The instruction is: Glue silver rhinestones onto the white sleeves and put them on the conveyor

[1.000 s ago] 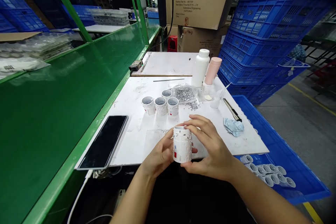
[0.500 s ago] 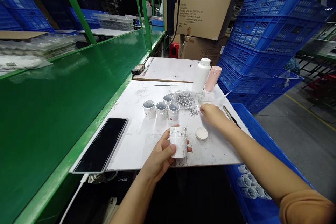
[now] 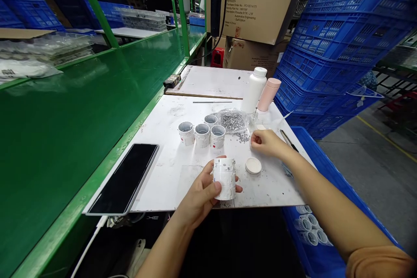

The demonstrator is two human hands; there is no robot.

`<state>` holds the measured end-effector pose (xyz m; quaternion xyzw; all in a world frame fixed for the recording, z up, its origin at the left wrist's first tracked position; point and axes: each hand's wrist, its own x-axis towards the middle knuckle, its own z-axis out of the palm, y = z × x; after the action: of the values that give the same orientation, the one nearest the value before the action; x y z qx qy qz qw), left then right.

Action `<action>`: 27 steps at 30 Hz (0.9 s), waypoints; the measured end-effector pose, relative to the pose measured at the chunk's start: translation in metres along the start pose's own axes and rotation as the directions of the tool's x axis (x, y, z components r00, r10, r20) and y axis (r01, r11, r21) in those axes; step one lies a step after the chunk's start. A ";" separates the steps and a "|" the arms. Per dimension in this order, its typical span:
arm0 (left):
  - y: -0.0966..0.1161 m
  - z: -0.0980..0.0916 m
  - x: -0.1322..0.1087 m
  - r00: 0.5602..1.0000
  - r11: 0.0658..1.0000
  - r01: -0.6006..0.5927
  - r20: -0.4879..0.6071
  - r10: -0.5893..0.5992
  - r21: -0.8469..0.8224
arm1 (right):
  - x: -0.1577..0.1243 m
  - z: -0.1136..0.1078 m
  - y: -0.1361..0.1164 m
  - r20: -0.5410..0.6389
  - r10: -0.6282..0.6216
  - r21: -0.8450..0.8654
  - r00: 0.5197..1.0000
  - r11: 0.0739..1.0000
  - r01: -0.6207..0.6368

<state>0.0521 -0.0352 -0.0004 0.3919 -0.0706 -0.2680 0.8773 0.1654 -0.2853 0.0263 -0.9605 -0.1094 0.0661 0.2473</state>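
My left hand (image 3: 206,186) is wrapped round a white cylindrical part (image 3: 224,180) with small fittings on its side, held over the front edge of the table. My right hand (image 3: 265,142) is closed, fingertips pinched, just right of a loose scatter of small metal pieces (image 3: 243,137). Whatever is between those fingertips is too small to make out. Behind the scatter lies a clear plastic bag (image 3: 232,121) full of the same small pieces. Several white cups (image 3: 202,136) with grey insides stand to the left of it. A round white lid (image 3: 253,165) lies between my hands.
A large phone or tablet (image 3: 125,178) lies along the left edge. A thin rod (image 3: 212,102), a white bottle (image 3: 254,91) and a pink bottle (image 3: 269,94) are at the back. Blue crates (image 3: 339,43) are stacked on the right; a blue bin (image 3: 329,182) holds several clear cups.
My right hand has drawn back slightly from the small metal pieces, its fingers curled together. My left hand keeps the white part in nearly the same place. The view has shifted slightly.
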 end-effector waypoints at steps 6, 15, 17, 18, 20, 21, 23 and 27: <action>0.000 0.001 0.002 1.000 0.999 0.024 -0.019 -0.023 0.038 | -0.029 -0.002 0.015 0.052 -0.062 0.866 0.997 0.501 -0.013; 0.002 0.002 0.000 1.000 0.998 0.024 -0.022 -0.022 0.063 | -0.032 -0.001 0.024 0.045 -0.051 0.985 0.998 0.166 -0.036; 0.001 0.001 0.001 1.000 0.997 0.022 -0.019 -0.021 0.072 | -0.032 -0.001 0.026 0.043 -0.061 0.989 0.997 0.144 -0.034; 0.001 0.001 0.002 1.000 0.997 0.018 -0.022 -0.017 0.076 | -0.032 -0.001 0.027 0.040 -0.069 0.991 0.997 0.131 -0.030; 0.001 0.001 0.002 1.000 0.997 0.013 -0.022 -0.011 0.081 | -0.032 0.000 0.027 0.036 -0.085 0.994 0.996 0.106 -0.027; 0.001 0.001 0.002 1.000 0.997 0.013 -0.021 -0.011 0.081 | -0.031 0.000 0.027 0.038 -0.089 0.995 0.995 0.099 -0.029; 0.001 0.001 0.002 1.000 0.997 0.017 -0.014 -0.016 0.078 | -0.031 0.001 0.026 0.041 -0.084 0.995 0.996 0.097 -0.033; 0.001 0.001 0.002 1.000 0.997 0.015 -0.004 -0.015 0.076 | -0.031 0.001 0.024 0.033 -0.041 0.991 0.999 0.130 -0.027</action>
<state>0.0541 -0.0365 0.0013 0.4259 -0.0762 -0.2711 0.8599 0.1396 -0.3133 0.0159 -0.5563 -0.0492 0.1454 0.8167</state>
